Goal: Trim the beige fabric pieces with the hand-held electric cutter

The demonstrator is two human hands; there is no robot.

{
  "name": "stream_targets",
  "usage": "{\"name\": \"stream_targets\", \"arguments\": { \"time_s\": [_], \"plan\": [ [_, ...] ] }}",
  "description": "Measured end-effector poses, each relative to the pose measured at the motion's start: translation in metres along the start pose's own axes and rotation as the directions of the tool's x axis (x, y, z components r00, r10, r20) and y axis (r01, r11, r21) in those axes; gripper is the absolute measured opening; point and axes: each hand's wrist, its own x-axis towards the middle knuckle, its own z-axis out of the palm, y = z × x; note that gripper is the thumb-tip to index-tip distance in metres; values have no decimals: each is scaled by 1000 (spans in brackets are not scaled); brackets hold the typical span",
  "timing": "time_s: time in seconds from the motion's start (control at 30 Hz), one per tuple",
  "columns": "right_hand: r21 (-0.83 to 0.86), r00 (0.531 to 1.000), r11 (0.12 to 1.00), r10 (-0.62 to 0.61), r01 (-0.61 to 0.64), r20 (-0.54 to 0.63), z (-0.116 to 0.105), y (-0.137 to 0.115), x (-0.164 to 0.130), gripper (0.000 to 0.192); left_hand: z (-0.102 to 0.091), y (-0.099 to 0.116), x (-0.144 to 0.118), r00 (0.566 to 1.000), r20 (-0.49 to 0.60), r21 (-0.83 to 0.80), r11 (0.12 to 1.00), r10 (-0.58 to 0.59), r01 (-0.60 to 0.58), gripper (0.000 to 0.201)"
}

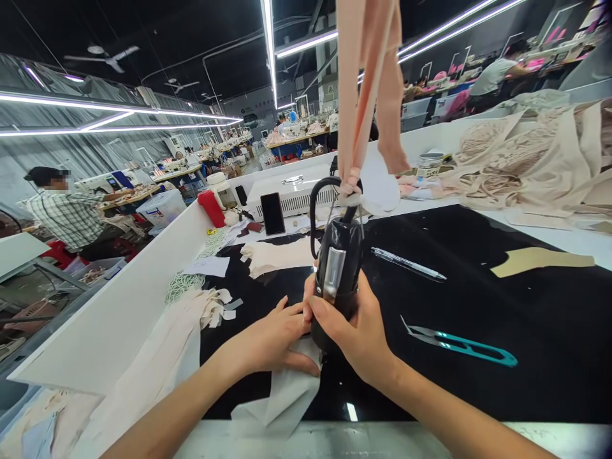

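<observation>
My right hand [356, 328] grips a black hand-held tool [337, 268] that stands upright on the black work surface [502, 306]. The tool hangs by a cable and a pink fabric strap [363, 95] from above. My left hand [277, 338] lies flat on a white fabric piece [282, 398], pressing it beside the base of the tool, fingertips touching the right hand. Whether the tool's tip touches the fabric is hidden by my hands.
Teal thread snips [461, 344] lie right of my hands, a pen [408, 263] farther back. Beige fabric pieces [280, 255], a phone [272, 213], a red bottle [211, 208] and a pile of beige garments [526, 159] stand behind. A white wall [119, 312] borders the left. Other people work at distant tables.
</observation>
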Motion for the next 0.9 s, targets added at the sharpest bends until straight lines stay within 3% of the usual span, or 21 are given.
{"name": "stream_targets", "arguments": {
  "time_s": [0.1,0.17,0.27,0.37,0.5,0.63,0.73,0.9],
  "plan": [
    [15,1000,1000,4,-4,-8,-2,-1,1,24,4,-1,-6,998,-46,30,999,44,-42,80],
    [28,1000,1000,-7,8,-23,-3,-3,2,24,10,2,-14,990,-135,60,997,48,-40,76],
    [67,999,997,-27,29,-23,-7,-6,6,23,27,12,-32,943,-330,102,991,-48,86,42],
    [101,999,995,-21,24,-23,-9,-8,10,25,47,25,-47,924,-380,173,977,-50,124,16],
    [111,1000,994,-16,19,-24,-10,-10,14,25,59,23,-56,935,-349,226,974,67,15,17],
    [111,999,993,-34,34,0,-10,-12,11,24,46,3,-65,942,-273,253,959,198,-128,29],
    [105,999,994,-35,34,10,-9,-13,8,23,35,-6,-72,941,-234,287,942,244,-173,34],
    [80,999,995,-53,52,3,-4,-10,7,21,32,-12,-67,900,-412,232,971,144,-50,37]
  ]
}}
